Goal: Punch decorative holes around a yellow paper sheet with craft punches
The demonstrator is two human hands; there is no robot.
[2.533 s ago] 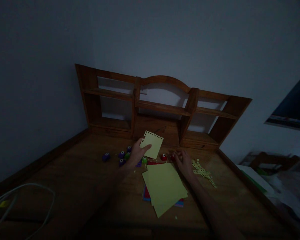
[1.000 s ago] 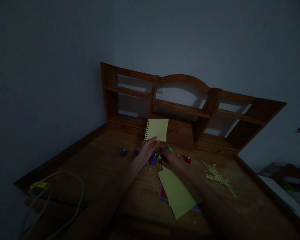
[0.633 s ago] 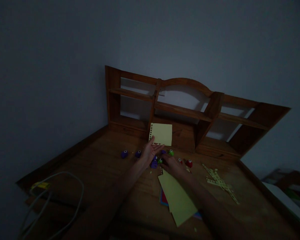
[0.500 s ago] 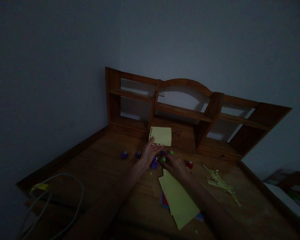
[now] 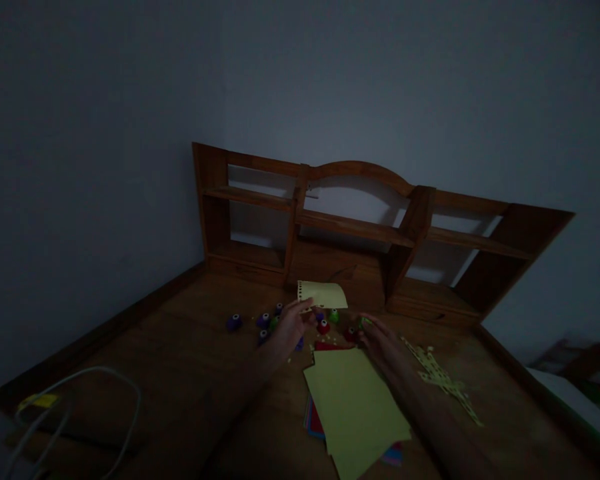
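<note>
In the head view my left hand (image 5: 291,330) pinches the lower edge of a pale yellow sheet of paper (image 5: 325,293), which has small holes punched along its left and lower edges. My right hand (image 5: 380,340) is closed around a small green craft punch (image 5: 364,322), partly hidden by the fingers. A red craft punch (image 5: 350,334) sits just left of my right hand. Between the hands stand another red punch (image 5: 323,327) and a green punch (image 5: 334,316). Several purple punches, one a purple punch (image 5: 235,323), are around and left of my left hand.
Larger yellow sheets (image 5: 360,400) lie on a coloured stack near the front. Punched paper strips (image 5: 443,377) are piled at the right, with paper bits scattered about. A wooden shelf unit (image 5: 350,223) stands along the back. A white cable (image 5: 139,400) loops at the left.
My right hand has moved right, away from the left, with a green craft punch in it. The held sheet has tilted flatter and curls at its right. The camera view has shifted slightly.
</note>
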